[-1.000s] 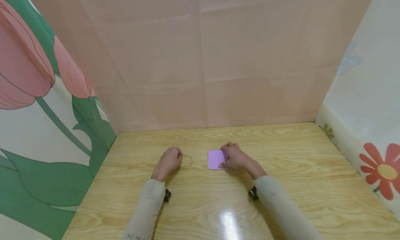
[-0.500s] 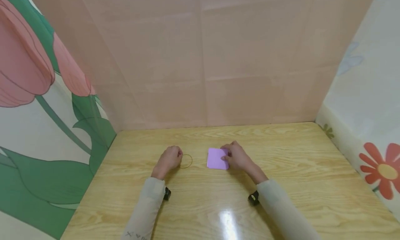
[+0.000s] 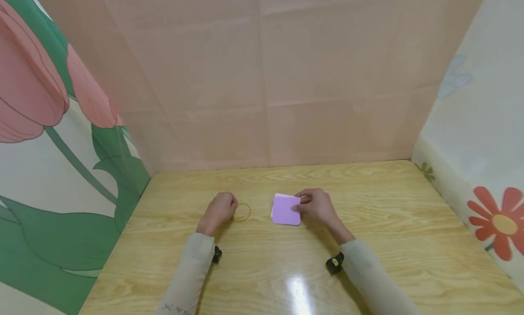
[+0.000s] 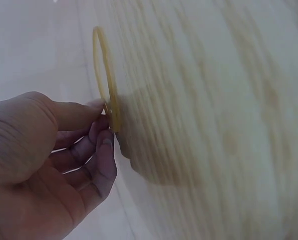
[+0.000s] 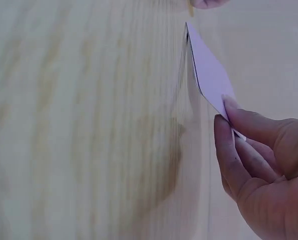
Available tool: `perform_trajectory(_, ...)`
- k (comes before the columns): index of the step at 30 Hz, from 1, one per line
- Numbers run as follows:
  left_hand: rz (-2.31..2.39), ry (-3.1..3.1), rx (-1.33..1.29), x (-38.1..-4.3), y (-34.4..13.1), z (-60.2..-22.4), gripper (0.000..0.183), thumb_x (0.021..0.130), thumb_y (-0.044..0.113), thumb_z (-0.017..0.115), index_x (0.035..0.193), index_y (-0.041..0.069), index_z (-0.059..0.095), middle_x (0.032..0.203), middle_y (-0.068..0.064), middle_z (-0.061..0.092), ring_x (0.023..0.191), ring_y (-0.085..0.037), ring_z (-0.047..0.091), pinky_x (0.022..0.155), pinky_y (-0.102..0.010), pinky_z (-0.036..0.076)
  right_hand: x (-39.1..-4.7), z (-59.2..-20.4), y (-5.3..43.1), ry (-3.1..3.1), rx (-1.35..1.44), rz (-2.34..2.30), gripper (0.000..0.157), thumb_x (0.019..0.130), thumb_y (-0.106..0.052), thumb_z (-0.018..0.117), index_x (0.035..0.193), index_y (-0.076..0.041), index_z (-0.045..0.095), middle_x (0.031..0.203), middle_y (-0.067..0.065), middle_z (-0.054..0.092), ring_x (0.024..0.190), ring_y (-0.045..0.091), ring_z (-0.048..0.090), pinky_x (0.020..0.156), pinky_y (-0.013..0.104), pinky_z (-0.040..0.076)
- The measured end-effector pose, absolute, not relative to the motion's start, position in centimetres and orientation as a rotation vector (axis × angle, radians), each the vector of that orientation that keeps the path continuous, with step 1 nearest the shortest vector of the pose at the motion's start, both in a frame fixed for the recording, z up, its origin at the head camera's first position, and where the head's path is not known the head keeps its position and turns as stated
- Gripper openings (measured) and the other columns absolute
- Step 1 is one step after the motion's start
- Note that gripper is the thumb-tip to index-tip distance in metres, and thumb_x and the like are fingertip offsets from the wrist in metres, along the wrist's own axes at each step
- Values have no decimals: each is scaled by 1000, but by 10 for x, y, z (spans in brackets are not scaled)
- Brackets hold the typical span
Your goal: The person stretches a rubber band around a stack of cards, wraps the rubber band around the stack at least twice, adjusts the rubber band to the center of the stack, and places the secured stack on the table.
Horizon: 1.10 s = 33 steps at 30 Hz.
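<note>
My left hand (image 3: 219, 211) pinches a thin yellow rubber band (image 4: 111, 90) between thumb and fingertips; the band's loop stretches out to the right of the fingers in the head view. To its right, my right hand (image 3: 321, 209) grips a square purple card (image 3: 285, 211) with rounded corners by its right edge, thumb on top and fingers underneath. Along the card's upper left, a paler sliver of another card (image 3: 280, 195) shows beneath it, mostly covered. In the right wrist view the held card (image 5: 211, 70) stands tilted, its right end raised in the fingers.
Both hands work over a light wood-grain table (image 3: 368, 205). A plain pinkish backdrop (image 3: 262, 87) stands behind its far edge. Flower-printed panels (image 3: 123, 178) flank the table at left and right. Each wrist carries a small black camera (image 3: 335, 263).
My right hand has turned and lifted the purple card's right side, so the card has shifted askew and a second card edge shows below it. The left hand holds nearly still with the rubber band.
</note>
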<state>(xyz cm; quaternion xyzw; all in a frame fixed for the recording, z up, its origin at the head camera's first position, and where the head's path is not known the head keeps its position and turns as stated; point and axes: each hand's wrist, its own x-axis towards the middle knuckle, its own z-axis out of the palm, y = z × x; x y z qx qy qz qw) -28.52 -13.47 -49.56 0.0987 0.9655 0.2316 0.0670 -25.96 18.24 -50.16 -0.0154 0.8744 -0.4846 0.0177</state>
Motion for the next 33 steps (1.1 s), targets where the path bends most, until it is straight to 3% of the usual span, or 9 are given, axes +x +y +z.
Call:
perform_trajectory(7, 693, 2899, 335, -285, -135, -497, 18, 99, 12, 56, 102, 5, 72, 106, -10, 73, 88, -18, 66, 78, -35, 58, -256, -506, 190, 2547, 41, -1657, 47, 75, -19, 86, 117, -4, 70, 102, 15, 76, 93, 22, 75, 77, 28, 60)
perform_trajectory(13, 730, 2901, 431, -284, -137, -501, 16, 100, 12, 56, 98, 5, 70, 100, -8, 71, 90, -18, 65, 81, -36, 58, -254, -508, 196, 2521, 120, -1661, 39, 72, -24, 88, 103, -5, 76, 102, 11, 76, 95, 17, 68, 79, 22, 53)
perform_trajectory(17, 832, 2877, 454, -282, -139, -502, 17, 101, 9, 49, 95, 5, 65, 91, -6, 65, 79, -14, 59, 72, -31, 53, -252, -506, 198, 2479, 131, -1679, 32, 75, -22, 87, 97, -2, 77, 101, 12, 75, 92, 15, 66, 79, 24, 54)
perform_trajectory(23, 1074, 2735, 381, -278, -141, -496, 17, 105, 16, 46, 106, 7, 60, 88, -7, 66, 67, -15, 56, 59, -28, 49, -245, -501, 201, 2177, 142, -1872, 31, 86, -6, 74, 111, 10, 68, 101, 23, 74, 83, 25, 75, 78, 40, 62)
perform_trajectory(33, 1272, 2577, 289, -275, -142, -495, 24, 102, 15, 52, 116, 1, 64, 93, -10, 72, 78, -20, 69, 64, -32, 57, -246, -512, 210, 2050, 196, -1919, 39, 87, -5, 73, 120, 12, 62, 102, 22, 74, 82, 25, 76, 77, 37, 62)
